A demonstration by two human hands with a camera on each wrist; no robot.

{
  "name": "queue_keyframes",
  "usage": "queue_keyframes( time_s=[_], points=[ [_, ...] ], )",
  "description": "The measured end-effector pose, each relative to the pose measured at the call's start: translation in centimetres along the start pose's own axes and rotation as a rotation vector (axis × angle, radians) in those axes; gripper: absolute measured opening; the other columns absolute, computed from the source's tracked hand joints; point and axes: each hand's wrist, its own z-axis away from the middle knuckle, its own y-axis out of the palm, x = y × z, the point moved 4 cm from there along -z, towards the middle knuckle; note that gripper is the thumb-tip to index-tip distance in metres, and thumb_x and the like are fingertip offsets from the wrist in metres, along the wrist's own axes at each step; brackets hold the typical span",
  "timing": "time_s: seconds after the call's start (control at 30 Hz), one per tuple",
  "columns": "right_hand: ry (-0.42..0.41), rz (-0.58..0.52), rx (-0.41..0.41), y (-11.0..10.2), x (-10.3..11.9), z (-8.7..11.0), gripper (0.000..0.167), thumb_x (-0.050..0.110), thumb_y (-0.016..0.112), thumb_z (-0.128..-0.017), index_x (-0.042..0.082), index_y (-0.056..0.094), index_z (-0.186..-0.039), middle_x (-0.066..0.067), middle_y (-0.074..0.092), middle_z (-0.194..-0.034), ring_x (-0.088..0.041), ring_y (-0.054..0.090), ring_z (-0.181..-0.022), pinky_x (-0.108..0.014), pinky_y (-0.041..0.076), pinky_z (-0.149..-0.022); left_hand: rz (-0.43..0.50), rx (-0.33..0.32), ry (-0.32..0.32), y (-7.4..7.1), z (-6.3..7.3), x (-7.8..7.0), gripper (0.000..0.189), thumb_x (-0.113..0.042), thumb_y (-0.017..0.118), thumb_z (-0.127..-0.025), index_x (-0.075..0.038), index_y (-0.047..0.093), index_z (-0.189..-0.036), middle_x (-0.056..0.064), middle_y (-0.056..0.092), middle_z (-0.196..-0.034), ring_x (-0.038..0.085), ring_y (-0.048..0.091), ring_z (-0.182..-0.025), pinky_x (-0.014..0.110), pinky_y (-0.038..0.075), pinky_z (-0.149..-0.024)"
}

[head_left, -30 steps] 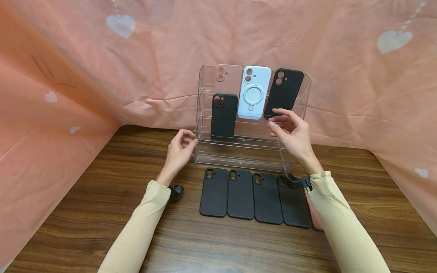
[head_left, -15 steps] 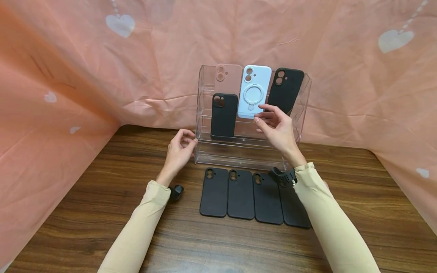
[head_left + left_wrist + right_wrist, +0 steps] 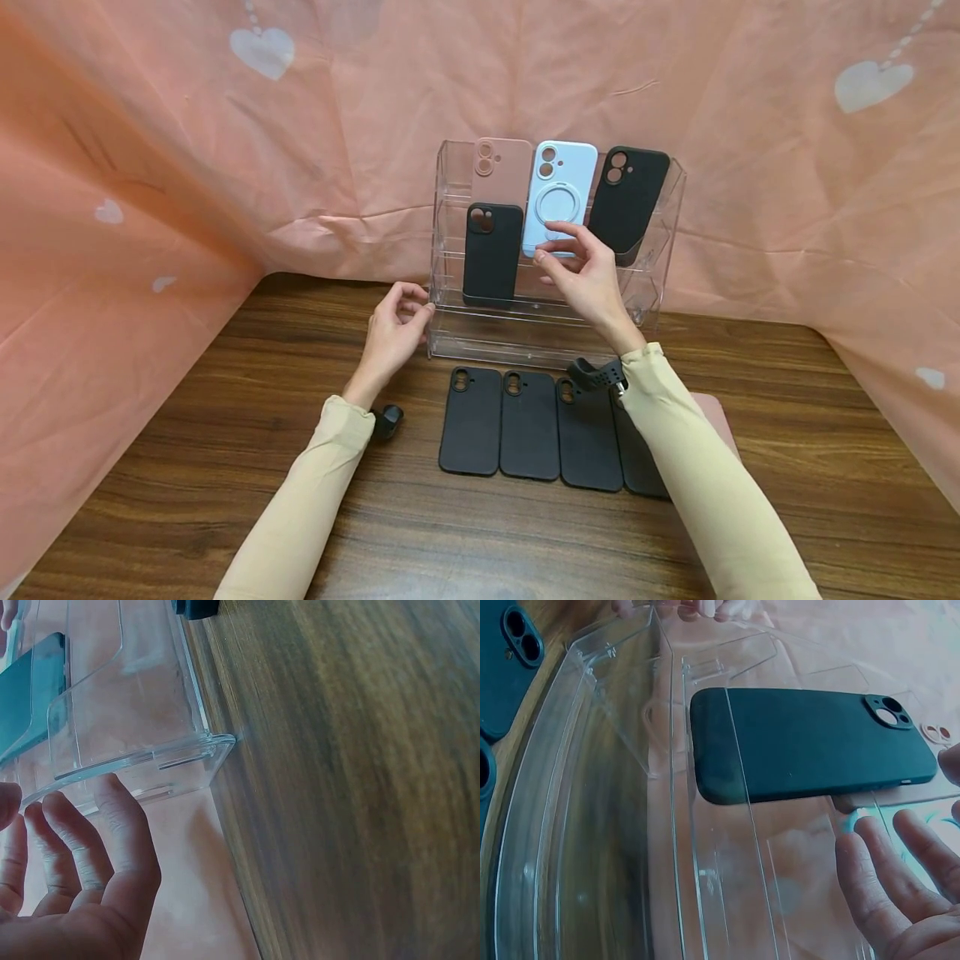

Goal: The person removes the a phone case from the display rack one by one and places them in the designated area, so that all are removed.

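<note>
The right hand (image 3: 588, 287), parted and empty, has moved off the black case (image 3: 630, 200), leaving it unheld near the right edge of the rack (image 3: 487, 345); whether the left hand (image 3: 393, 333) grips the left edge, we cannot tell.

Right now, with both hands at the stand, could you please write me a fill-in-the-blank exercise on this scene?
1. In the head view, the left hand is at the ____ side of the clear stand.
2. In its top row, the pale case is between the pink case and a ____ case.
3. In that view, the right hand partly covers the pale case, which bears a round ____.
4. The black cases outside the stand lie on the wooden ____.

Missing words: left; black; ring; table.
</note>
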Motion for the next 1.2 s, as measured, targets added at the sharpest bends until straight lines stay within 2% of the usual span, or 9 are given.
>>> queue_keyframes(
  time_s=[0.2,0.43,0.57,0.7,0.8,0.9,0.97,1.13,1.2],
  points=[
    [0.02,0.021,0.017,1.0,-0.2,-0.5,0.047,0.008,0.069,-0.096,0.005,0.057,-0.141,-0.018,0.07,-0.112,-0.024,0.078,-0.09,-0.036,0.066,-0.076,0.004,0.0,-0.004,0.1,0.1,0.1,0.018,-0.018,0.066,-0.098,-0.011,0.061,-0.114,0.012,0.068,-0.094,0.037,0.071,-0.08,0.054,0.063,-0.073],
    [0.035,0.091,-0.025,1.8,-0.2,-0.9,0.047,0.012,0.073,-0.093,0.011,0.06,-0.139,-0.014,0.072,-0.104,-0.032,0.077,-0.083,-0.04,0.066,-0.072,-0.009,-0.001,-0.001,0.1,0.0,0.2,0.019,-0.02,0.066,-0.098,-0.011,0.062,-0.114,0.01,0.068,-0.094,0.035,0.071,-0.08,0.05,0.064,-0.072],
    [0.042,0.115,-0.04,2.1,-0.1,-1.2,0.049,0.013,0.074,-0.093,0.012,0.059,-0.139,-0.017,0.072,-0.104,-0.036,0.076,-0.085,-0.031,0.065,-0.068,-0.013,-0.006,0.0,0.1,-0.1,0.2,0.019,-0.02,0.066,-0.098,-0.011,0.062,-0.114,0.014,0.07,-0.097,0.035,0.072,-0.08,0.045,0.064,-0.069],
    [0.029,0.138,-0.072,2.6,0.0,-1.4,0.05,0.01,0.074,-0.092,0.009,0.059,-0.14,-0.02,0.07,-0.1,-0.04,0.074,-0.083,-0.017,0.058,-0.061,-0.015,-0.006,-0.004,0.0,0.0,0.1,0.019,-0.02,0.066,-0.098,-0.012,0.061,-0.114,0.015,0.07,-0.098,0.036,0.071,-0.081,0.04,0.064,-0.066],
    [0.008,0.166,-0.107,2.9,0.0,-1.6,0.05,0.006,0.073,-0.092,0.004,0.059,-0.139,-0.025,0.068,-0.096,-0.033,0.072,-0.075,-0.011,0.052,-0.056,-0.01,-0.006,-0.003,0.0,0.1,0.0,0.018,-0.019,0.066,-0.098,-0.012,0.061,-0.114,0.014,0.069,-0.096,0.038,0.071,-0.081,0.041,0.064,-0.066],
    [-0.008,0.187,-0.136,3.1,0.0,-1.7,0.048,0.0,0.072,-0.09,-0.001,0.059,-0.137,-0.029,0.067,-0.095,-0.025,0.068,-0.068,-0.01,0.047,-0.054,-0.005,-0.004,0.0,0.0,0.0,0.0,0.018,-0.019,0.066,-0.098,-0.012,0.061,-0.114,0.012,0.068,-0.095,0.038,0.071,-0.081,0.042,0.064,-0.067],
    [-0.011,0.193,-0.148,3.2,-0.1,-1.7,0.05,-0.002,0.072,-0.09,0.0,0.058,-0.137,-0.029,0.067,-0.096,-0.024,0.068,-0.07,-0.009,0.047,-0.055,-0.001,-0.002,0.0,0.0,0.0,-0.1,0.018,-0.018,0.066,-0.098,-0.011,0.061,-0.114,0.011,0.068,-0.094,0.038,0.071,-0.082,0.044,0.064,-0.068],
    [-0.031,0.159,-0.143,3.3,-0.4,-1.5,0.056,0.0,0.073,-0.089,0.011,0.057,-0.142,-0.024,0.068,-0.102,-0.037,0.073,-0.084,-0.011,0.049,-0.063,0.0,0.001,0.0,0.0,0.0,-0.1,0.019,-0.018,0.066,-0.098,-0.01,0.061,-0.114,0.01,0.067,-0.094,0.037,0.071,-0.083,0.048,0.064,-0.07],
    [-0.053,0.13,-0.128,3.3,-0.5,-1.4,0.057,-0.001,0.073,-0.089,0.013,0.057,-0.142,-0.022,0.068,-0.103,-0.037,0.073,-0.086,-0.013,0.051,-0.065,0.001,0.001,-0.001,0.0,0.0,-0.1,0.019,-0.018,0.066,-0.098,-0.01,0.061,-0.114,0.009,0.067,-0.094,0.037,0.071,-0.083,0.049,0.064,-0.071]
  ],
)
